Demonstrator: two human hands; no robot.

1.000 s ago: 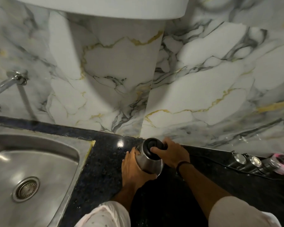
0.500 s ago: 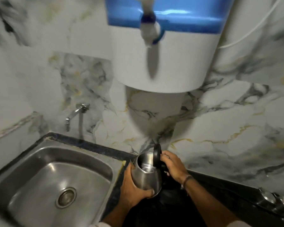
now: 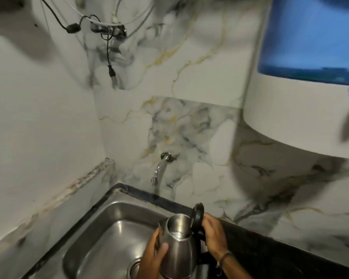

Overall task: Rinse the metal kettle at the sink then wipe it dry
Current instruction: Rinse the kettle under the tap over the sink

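The metal kettle is held upright over the right part of the steel sink, its black lid flipped up and its inside showing. My left hand wraps the kettle's left side. My right hand grips the black handle on its right side, a dark band on the wrist. A chrome tap sticks out of the marble wall above the sink's back edge; no water runs from it.
A dark stone counter runs to the right of the sink. A white and blue water purifier hangs on the wall at upper right. Cables and a chrome fitting hang at upper left. The drain lies below the kettle.
The kettle's lid went from shut to flipped up. Both hands carried the kettle left from the counter to over the sink, and the view swung left and up.
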